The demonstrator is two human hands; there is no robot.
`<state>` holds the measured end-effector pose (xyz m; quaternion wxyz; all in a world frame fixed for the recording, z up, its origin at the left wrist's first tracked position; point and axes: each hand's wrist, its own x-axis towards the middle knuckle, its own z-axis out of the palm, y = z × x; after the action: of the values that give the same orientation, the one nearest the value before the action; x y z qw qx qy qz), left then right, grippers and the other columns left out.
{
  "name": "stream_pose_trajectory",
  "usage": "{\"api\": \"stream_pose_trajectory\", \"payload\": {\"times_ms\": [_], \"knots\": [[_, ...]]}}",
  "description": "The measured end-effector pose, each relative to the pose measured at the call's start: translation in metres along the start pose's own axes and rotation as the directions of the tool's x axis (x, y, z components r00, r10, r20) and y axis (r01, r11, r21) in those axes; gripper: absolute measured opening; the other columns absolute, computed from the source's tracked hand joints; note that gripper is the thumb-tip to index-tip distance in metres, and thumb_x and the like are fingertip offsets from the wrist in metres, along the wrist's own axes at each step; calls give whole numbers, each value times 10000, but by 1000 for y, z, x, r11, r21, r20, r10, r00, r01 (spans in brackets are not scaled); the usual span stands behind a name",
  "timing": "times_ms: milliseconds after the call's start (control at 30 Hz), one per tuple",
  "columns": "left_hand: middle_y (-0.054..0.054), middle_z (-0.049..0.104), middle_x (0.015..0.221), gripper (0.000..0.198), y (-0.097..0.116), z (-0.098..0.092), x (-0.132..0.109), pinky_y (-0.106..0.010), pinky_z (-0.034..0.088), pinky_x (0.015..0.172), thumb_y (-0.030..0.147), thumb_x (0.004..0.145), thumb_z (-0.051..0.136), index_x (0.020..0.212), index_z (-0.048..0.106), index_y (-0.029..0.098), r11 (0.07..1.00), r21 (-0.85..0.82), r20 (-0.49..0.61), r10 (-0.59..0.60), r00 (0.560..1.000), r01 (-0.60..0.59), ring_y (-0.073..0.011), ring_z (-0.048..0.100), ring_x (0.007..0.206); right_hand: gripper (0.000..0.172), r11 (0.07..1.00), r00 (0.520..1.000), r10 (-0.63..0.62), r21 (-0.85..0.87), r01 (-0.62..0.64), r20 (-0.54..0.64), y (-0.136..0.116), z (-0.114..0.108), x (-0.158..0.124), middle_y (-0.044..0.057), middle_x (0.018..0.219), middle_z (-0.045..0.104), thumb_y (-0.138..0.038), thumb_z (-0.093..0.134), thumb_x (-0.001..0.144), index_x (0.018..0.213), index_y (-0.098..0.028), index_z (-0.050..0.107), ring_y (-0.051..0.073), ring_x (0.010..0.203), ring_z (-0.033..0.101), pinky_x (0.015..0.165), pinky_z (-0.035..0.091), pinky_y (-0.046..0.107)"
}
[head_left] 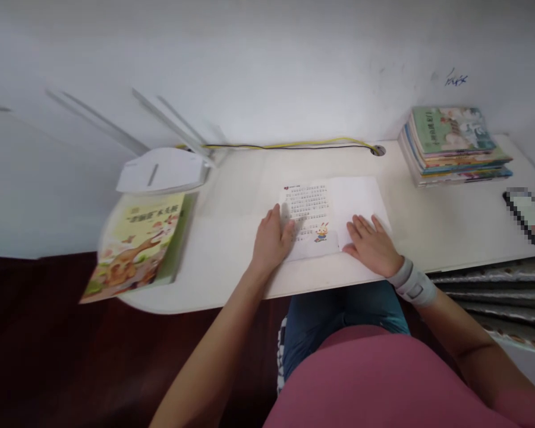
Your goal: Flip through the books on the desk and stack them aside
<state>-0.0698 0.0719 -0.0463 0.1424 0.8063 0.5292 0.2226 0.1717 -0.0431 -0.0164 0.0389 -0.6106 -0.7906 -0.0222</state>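
An open book (310, 205) lies on the white table in front of me, its left page printed with text and a small rabbit picture, its right page blank white. My left hand (271, 236) rests at the left edge of the printed page, thumb apart from the fingers. Flat on the lower part of the blank page is my right hand (371, 245), fingers spread, with a grey band around the wrist. Neither hand grips anything.
A white router (163, 170) with antennas stands at the back left. Picture books (136, 246) overhang the table's left edge. Cables (289, 144) run along the wall to a hole. A book stack (457, 145) and a phone (529, 215) are on the right.
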Motion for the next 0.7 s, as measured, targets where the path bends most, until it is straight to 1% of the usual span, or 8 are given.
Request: {"api": "stream_pose_trajectory", "payload": {"times_ms": [100, 233, 400, 567, 700], "knots": [[-272, 496, 1378, 709, -1, -1, 0, -547, 388, 1055, 556, 931, 259, 1389, 379, 27, 1000, 13, 5, -5, 1000, 5, -378, 466, 1302, 585, 1000, 1000, 17, -1, -17, 3, 4, 5, -4, 234, 1455, 448, -458, 416, 966, 1365, -37, 486, 304, 1369, 413, 1150, 267, 517], [-258, 527, 1336, 657, 1, -2, 1, -562, 395, 1040, 526, 933, 281, 1365, 403, 47, 999, 40, 38, 8, 999, -10, -387, 475, 1280, 581, 1000, 1000, 17, 10, -18, 21, 12, 3, -10, 226, 1472, 428, -453, 421, 965, 1376, -46, 478, 294, 1386, 390, 1161, 259, 498], [-273, 522, 1343, 655, 7, -3, 0, -562, 370, 1065, 506, 936, 257, 1364, 410, 33, 997, 76, 53, -6, 999, 2, -397, 439, 1316, 606, 998, 998, 49, 38, -50, 38, 6, 3, -12, 259, 1470, 410, -442, 438, 958, 1378, -8, 475, 317, 1394, 373, 1171, 261, 473], [-276, 465, 1421, 687, 5, 1, -2, -585, 323, 1093, 518, 936, 234, 1394, 387, 29, 996, 89, 44, -25, 999, 21, -398, 393, 1363, 593, 997, 997, 77, 34, -76, -11, 3, 7, -13, 270, 1448, 433, -435, 442, 957, 1363, -6, 493, 322, 1370, 412, 1160, 285, 489], [-247, 442, 1459, 689, 3, 3, -4, -576, 302, 1112, 518, 944, 183, 1367, 453, 47, 994, 110, 49, -30, 998, 24, -372, 364, 1391, 597, 997, 996, 78, 8, -78, -35, 8, 7, -12, 264, 1423, 470, -461, 443, 952, 1346, -17, 511, 320, 1349, 441, 1147, 302, 499]]}}
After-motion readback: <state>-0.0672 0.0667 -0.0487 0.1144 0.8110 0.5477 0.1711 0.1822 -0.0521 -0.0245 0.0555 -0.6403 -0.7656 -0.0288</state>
